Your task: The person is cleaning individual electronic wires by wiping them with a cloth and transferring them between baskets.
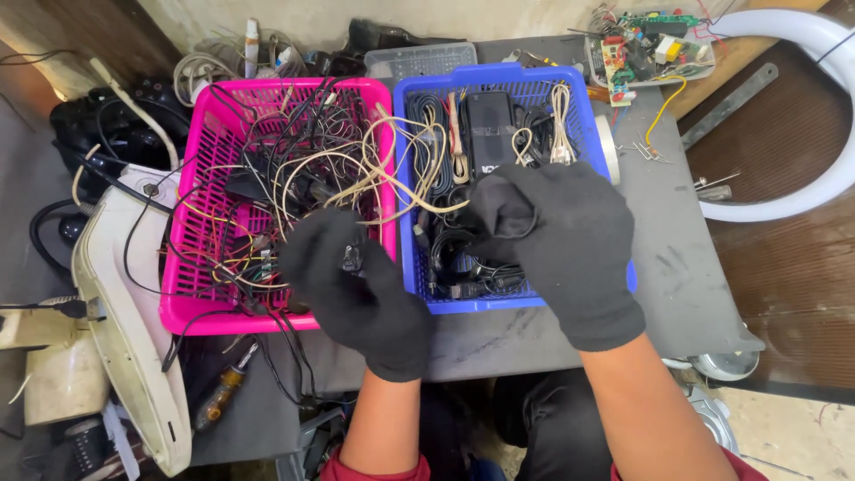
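Both of my hands wear black knit gloves. My left hand (352, 285) hovers over the near right corner of the pink basket (191, 267) and pinches a small black plug with a thin black cable. My right hand (557, 236) is over the blue basket (525, 303), closed on a black cable that loops round the fingers. The pink basket holds a tangle of black, beige and coloured wires (303, 169). In the blue basket lie coiled dark cables, beige bundled cords (559, 125) and a black power adapter (490, 129).
The baskets sit side by side on a grey worktop (668, 258). A circuit board in a clear tray (646, 44) is at the far right, a white ring (802, 116) to the right. A white casing (125, 312), a screwdriver (223, 387) and dark devices crowd the left.
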